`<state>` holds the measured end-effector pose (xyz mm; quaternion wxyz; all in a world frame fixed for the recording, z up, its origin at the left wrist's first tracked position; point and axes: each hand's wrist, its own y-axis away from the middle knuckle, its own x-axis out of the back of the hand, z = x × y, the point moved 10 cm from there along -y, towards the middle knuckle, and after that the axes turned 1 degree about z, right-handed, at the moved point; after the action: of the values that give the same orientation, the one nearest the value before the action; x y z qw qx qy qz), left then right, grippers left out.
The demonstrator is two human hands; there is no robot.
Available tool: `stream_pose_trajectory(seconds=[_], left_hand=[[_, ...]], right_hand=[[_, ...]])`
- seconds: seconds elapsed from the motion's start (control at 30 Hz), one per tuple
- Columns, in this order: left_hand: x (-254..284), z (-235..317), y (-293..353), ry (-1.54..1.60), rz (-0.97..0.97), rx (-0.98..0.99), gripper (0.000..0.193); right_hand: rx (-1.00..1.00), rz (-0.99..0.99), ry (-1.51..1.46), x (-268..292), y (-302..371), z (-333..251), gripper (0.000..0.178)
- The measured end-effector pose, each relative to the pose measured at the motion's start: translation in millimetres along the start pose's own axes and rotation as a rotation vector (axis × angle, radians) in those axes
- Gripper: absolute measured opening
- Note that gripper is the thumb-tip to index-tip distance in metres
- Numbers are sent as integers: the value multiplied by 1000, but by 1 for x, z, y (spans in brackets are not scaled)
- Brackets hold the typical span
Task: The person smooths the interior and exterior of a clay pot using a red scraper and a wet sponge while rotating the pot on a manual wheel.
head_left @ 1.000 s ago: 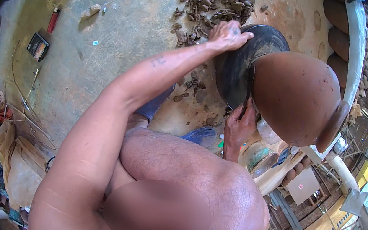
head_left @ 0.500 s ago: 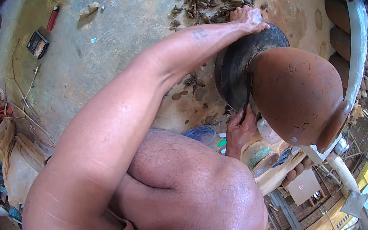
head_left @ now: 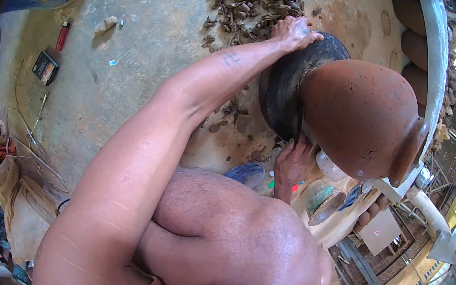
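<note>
A large reddish-brown clay pot (head_left: 351, 112) lies tilted on its side, base toward a black potter's wheel (head_left: 278, 100) and rimmed mouth to the right. My left arm reaches across to the wheel's far edge, where my left hand (head_left: 293, 32) is closed over the rim, thumb on top. Close under the pot's base, my right hand (head_left: 292, 160) has its fingers bent up against the near edge of the wheel. A thin dark strip (head_left: 300, 122) rises from those fingertips along the base; whether it is a tool is unclear. My bent knee (head_left: 238, 240) is in front.
Dark clay scraps (head_left: 253, 3) lie heaped beyond the wheel. Several brown pots (head_left: 416, 49) line the far right beside a pale rail (head_left: 435, 54). A lighter (head_left: 63, 35) and small black box (head_left: 45, 67) sit on the floor at left. A worn tin (head_left: 326, 203) stands near my right hand.
The whole view has shifted slightly. My left hand stays on the wheel's rim, and my right hand has slid a little lower, uncovering a small red thing beside the green one.
</note>
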<state>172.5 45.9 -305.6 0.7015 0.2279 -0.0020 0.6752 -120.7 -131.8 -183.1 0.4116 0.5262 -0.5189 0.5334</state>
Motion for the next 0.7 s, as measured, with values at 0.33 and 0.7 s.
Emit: stream_pose_trajectory(seconds=[0.33, 0.7], left_hand=[[45, 34, 47, 387, 36, -478, 55], [65, -3, 182, -217, -115, -819, 57]], right_hand=[[76, -54, -318, 7, -22, -65, 49], [68, -6, -332, 18, -17, -64, 43]])
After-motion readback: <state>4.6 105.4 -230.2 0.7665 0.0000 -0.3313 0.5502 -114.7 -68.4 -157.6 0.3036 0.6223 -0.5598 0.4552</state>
